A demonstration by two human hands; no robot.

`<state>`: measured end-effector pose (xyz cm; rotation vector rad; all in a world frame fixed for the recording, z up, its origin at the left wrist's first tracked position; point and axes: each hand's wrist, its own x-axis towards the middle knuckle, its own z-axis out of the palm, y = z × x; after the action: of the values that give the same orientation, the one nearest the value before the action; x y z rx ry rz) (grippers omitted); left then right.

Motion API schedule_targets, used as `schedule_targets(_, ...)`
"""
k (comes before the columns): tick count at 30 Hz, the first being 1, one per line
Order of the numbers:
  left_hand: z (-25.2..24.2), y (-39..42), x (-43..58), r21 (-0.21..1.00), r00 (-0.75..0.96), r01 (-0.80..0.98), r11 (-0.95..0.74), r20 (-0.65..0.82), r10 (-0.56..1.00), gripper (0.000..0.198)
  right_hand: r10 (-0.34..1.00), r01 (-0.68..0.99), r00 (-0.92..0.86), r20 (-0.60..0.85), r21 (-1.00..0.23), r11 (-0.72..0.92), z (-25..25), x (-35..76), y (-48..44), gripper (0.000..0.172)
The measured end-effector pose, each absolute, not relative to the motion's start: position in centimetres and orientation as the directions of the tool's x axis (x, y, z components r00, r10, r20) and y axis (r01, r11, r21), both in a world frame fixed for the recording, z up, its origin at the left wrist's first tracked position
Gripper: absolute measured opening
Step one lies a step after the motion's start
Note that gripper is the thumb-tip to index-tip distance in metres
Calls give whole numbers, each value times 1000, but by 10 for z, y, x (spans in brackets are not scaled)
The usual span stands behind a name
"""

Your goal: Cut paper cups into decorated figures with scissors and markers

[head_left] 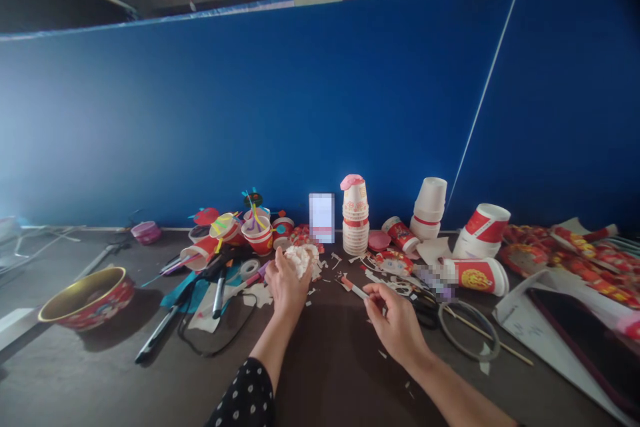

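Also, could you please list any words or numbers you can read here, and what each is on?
None can be read.
Red paper cups: gold prints, too blurred.
Upright card: blurred out.
White paper wad in the left hand, red-tipped strip in the right hand: no writing.

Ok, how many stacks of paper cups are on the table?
3: a tall printed stack at centre, a white stack right of it, a short leaning stack further right. More may be hidden among the clutter.

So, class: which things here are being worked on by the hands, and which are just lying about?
In hand: left hand holding the paper wad; right hand pinching the paper strip.
Lying about: bowl, cup stack, markers, tape roll, ring.
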<state>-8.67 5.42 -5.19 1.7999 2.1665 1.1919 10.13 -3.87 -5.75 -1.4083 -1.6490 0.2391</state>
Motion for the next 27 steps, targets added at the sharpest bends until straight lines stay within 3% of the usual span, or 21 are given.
schedule_targets(4,-51,52,-85,604,-303,797,18,374,877,91,841,828,113,530,-518,215,-57,108,-38,15)
schedule_targets(11,-45,43,-86,594,-286,802,66,284,915,101,911,966,86,404,-257,23,-55,107,-40,8)
schedule_targets(17,-45,39,-87,564,-274,826,18,372,887,100,926,976,71,370,-219,12,-51,108,-40,6)
schedule_targets(27,-46,38,-87,542,-288,840,-2,449,846,90,846,991,97,524,-125,-36,-53,135,-32,8)
